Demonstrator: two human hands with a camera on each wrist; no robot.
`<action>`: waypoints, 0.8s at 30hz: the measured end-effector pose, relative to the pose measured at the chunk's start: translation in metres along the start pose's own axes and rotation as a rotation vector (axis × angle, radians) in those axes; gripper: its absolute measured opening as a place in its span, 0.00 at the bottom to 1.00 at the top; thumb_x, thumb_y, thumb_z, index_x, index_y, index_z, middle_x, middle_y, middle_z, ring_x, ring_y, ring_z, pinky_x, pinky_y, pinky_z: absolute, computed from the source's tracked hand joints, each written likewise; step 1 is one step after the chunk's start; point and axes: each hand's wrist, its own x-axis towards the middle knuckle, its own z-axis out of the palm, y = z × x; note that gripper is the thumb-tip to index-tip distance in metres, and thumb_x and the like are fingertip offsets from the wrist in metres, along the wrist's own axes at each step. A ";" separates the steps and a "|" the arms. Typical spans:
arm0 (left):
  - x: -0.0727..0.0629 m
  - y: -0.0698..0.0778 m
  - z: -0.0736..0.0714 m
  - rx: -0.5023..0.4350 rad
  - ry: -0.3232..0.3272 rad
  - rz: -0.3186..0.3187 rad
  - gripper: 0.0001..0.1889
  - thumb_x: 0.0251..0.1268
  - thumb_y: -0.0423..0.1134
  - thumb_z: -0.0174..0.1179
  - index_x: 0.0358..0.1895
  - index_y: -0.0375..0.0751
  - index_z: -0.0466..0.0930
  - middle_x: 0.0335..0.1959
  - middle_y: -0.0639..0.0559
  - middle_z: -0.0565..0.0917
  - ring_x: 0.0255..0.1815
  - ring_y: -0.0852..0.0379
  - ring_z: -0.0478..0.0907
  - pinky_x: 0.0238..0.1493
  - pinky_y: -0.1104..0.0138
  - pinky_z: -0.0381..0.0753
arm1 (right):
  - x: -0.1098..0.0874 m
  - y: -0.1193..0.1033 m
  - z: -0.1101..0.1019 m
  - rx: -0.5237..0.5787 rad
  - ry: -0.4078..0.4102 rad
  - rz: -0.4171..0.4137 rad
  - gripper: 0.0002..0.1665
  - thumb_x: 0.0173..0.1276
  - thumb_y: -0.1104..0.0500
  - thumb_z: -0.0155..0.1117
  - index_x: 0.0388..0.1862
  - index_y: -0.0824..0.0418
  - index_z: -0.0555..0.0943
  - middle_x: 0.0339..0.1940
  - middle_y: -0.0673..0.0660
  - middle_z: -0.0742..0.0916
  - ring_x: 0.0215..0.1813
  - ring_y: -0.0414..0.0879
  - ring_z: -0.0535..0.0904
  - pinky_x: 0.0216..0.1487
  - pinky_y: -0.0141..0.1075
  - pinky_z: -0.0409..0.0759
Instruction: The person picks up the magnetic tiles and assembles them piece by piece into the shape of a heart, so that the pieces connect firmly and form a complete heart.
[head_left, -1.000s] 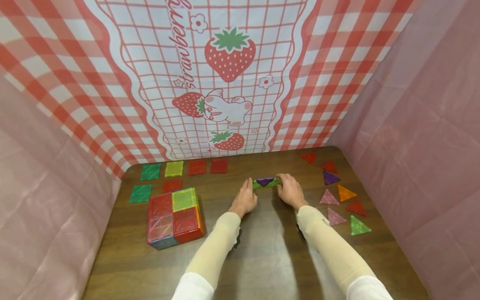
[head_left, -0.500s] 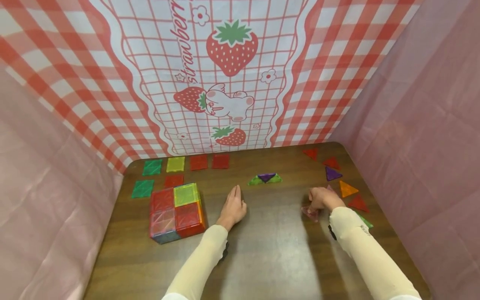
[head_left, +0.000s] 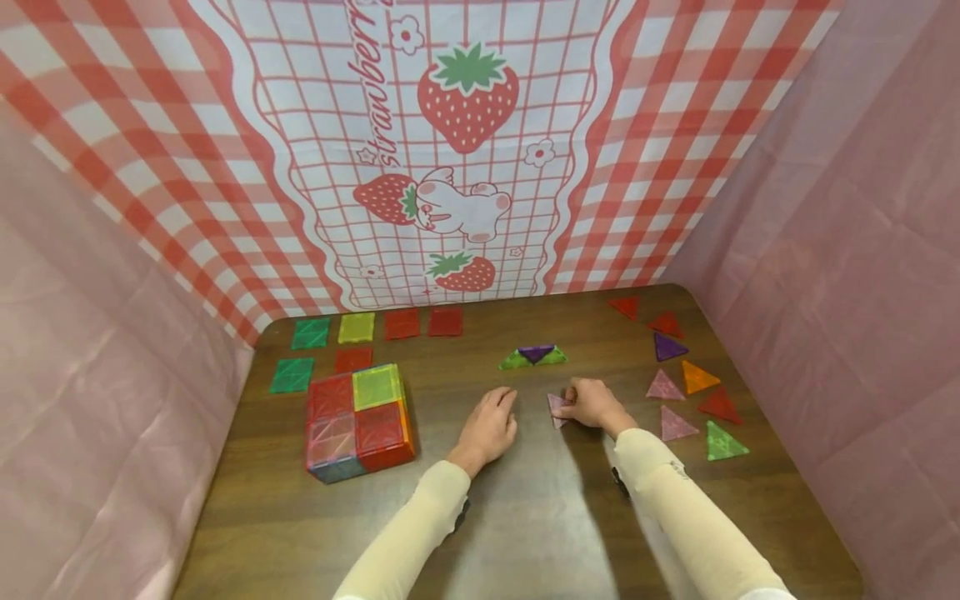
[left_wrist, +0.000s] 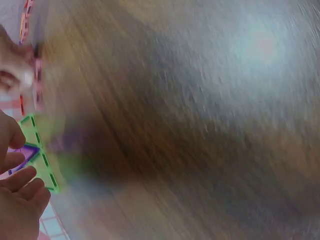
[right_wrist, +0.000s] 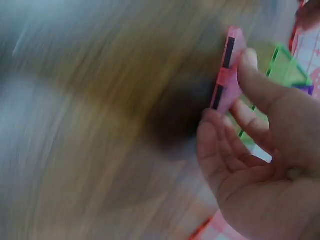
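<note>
My right hand point(head_left: 595, 404) pinches a pink triangular magnetic tile point(right_wrist: 229, 75) between thumb and fingers, with one edge facing the right wrist camera. My left hand point(head_left: 489, 425) is to its left, fingers relaxed and holding nothing. Beyond both hands stands a low strip of tiles, green triangles point(head_left: 513, 361) with a purple triangle point(head_left: 536, 355) between them. In the left wrist view, the left fingers point(left_wrist: 22, 180) appear in front of that green and purple strip.
A box of square tiles point(head_left: 375, 433) stands left of the left hand. Behind it lie loose green, yellow and red squares point(head_left: 446, 322). Several loose triangles lie at the right, including pink point(head_left: 677, 423), orange point(head_left: 699, 377) and green point(head_left: 724, 442) ones. Patterned cloth point(head_left: 465, 208) hangs behind the table.
Both hands let go of the green and purple strip. My right hand went to the triangles at the right, picked up a pink one and brought it left. My left hand drew back, then moved slightly right.
</note>
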 end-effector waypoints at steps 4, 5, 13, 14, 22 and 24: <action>-0.001 0.003 0.004 0.041 0.011 0.042 0.21 0.71 0.37 0.60 0.64 0.34 0.78 0.63 0.42 0.80 0.66 0.46 0.76 0.69 0.59 0.74 | 0.008 -0.018 0.016 0.083 0.066 -0.046 0.08 0.62 0.59 0.75 0.30 0.61 0.85 0.25 0.52 0.87 0.30 0.44 0.79 0.37 0.41 0.79; -0.001 0.003 0.005 0.053 0.013 0.047 0.21 0.71 0.38 0.61 0.63 0.34 0.78 0.63 0.42 0.80 0.66 0.47 0.77 0.69 0.59 0.74 | 0.009 -0.022 0.020 0.109 0.075 -0.046 0.06 0.63 0.60 0.74 0.30 0.60 0.86 0.25 0.52 0.87 0.29 0.42 0.80 0.37 0.40 0.80; -0.004 0.000 0.008 0.032 -0.049 0.016 0.22 0.68 0.41 0.67 0.61 0.34 0.80 0.64 0.43 0.80 0.65 0.48 0.79 0.65 0.60 0.78 | 0.010 -0.042 0.042 0.240 0.125 0.014 0.07 0.63 0.57 0.75 0.26 0.56 0.87 0.22 0.48 0.87 0.29 0.39 0.79 0.38 0.38 0.79; -0.005 -0.001 0.009 0.029 -0.060 0.006 0.22 0.67 0.41 0.67 0.61 0.34 0.81 0.65 0.44 0.80 0.64 0.48 0.80 0.64 0.61 0.79 | 0.009 -0.043 0.044 0.246 0.130 0.022 0.08 0.63 0.56 0.75 0.26 0.56 0.87 0.22 0.47 0.87 0.29 0.40 0.79 0.38 0.38 0.79; -0.005 -0.007 0.007 0.128 -0.063 -0.018 0.19 0.66 0.36 0.67 0.60 0.37 0.84 0.65 0.49 0.81 0.61 0.51 0.83 0.58 0.62 0.83 | 0.004 -0.038 0.041 0.255 0.145 0.005 0.06 0.66 0.59 0.72 0.29 0.60 0.88 0.24 0.50 0.89 0.27 0.39 0.81 0.35 0.36 0.80; -0.004 -0.008 0.005 0.148 -0.064 -0.029 0.17 0.64 0.33 0.67 0.56 0.38 0.86 0.64 0.50 0.82 0.59 0.51 0.84 0.55 0.62 0.84 | 0.003 -0.032 0.037 0.230 0.144 -0.019 0.06 0.67 0.59 0.71 0.31 0.61 0.89 0.26 0.51 0.90 0.30 0.41 0.83 0.38 0.38 0.82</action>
